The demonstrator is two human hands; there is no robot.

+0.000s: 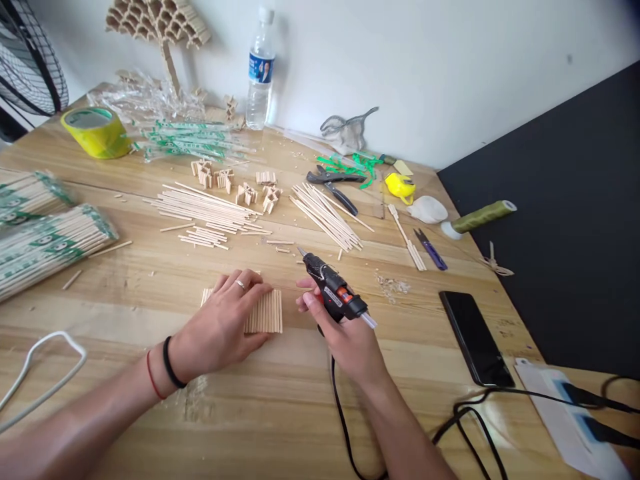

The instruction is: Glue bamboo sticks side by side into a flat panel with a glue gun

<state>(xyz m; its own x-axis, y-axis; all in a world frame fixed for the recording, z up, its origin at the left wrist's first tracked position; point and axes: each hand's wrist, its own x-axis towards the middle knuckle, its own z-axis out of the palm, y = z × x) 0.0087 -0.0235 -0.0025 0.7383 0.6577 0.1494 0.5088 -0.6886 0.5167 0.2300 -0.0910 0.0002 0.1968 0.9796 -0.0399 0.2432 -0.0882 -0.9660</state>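
Observation:
My right hand (350, 340) is wrapped around a black hot glue gun (334, 288), its nozzle pointing up and left and a clear glue stick coming out of the back. My left hand (220, 327) lies over a flat row of short wooden sticks (267, 313), fingers at the far edge and thumb at the near edge; part of the row is hidden beneath it. Beyond my hands lie long thin sticks (205, 207), a pile of cut sticks (204, 237), another bundle of sticks (327, 217) and several small glued stick pieces (247, 194).
Black cutters (335, 179), a yellow tape measure (400, 187), purple snips (431, 250) and a phone (476, 339) lie on the right. Packed sticks (55, 247) and yellow tape (97, 137) lie left. A water bottle (261, 73) stands by the wall. The glue gun's cord (343, 413) trails nearby.

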